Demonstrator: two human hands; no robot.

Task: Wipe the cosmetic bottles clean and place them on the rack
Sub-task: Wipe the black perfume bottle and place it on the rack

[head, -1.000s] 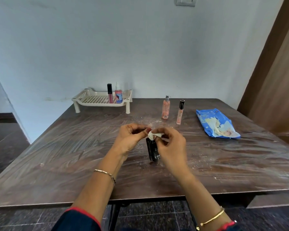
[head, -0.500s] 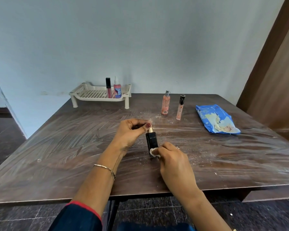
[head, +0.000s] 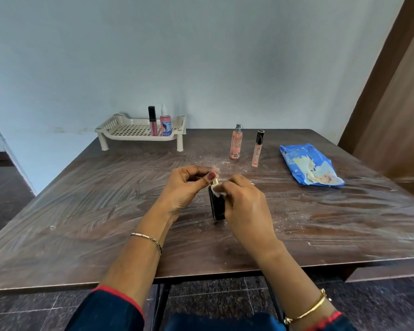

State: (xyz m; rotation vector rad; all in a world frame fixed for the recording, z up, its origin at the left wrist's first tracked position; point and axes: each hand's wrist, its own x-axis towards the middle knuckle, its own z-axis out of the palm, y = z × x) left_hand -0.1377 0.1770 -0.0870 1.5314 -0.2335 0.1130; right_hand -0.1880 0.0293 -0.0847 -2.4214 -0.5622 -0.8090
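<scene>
A black bottle (head: 216, 206) with a gold neck stands upright on the middle of the table. My left hand (head: 185, 187) pinches its top. My right hand (head: 243, 201) presses a small white wipe (head: 217, 190) against the bottle's upper part. Farther back stand a pink spray bottle (head: 236, 142) and a peach gloss tube (head: 257, 149). The white rack (head: 120, 132) at the back left holds a dark-capped lip gloss (head: 152, 121) and a small pink bottle (head: 165, 122).
A blue pack of wet wipes (head: 308, 164) lies at the right of the dusty brown table (head: 81, 211). White powder is scattered around the bottles. A wooden door stands at the far right. The wall runs just behind the table.
My right hand with the wipe has slid back up from the foot of the black bottle to its shoulder. My left hand stays on the top.
</scene>
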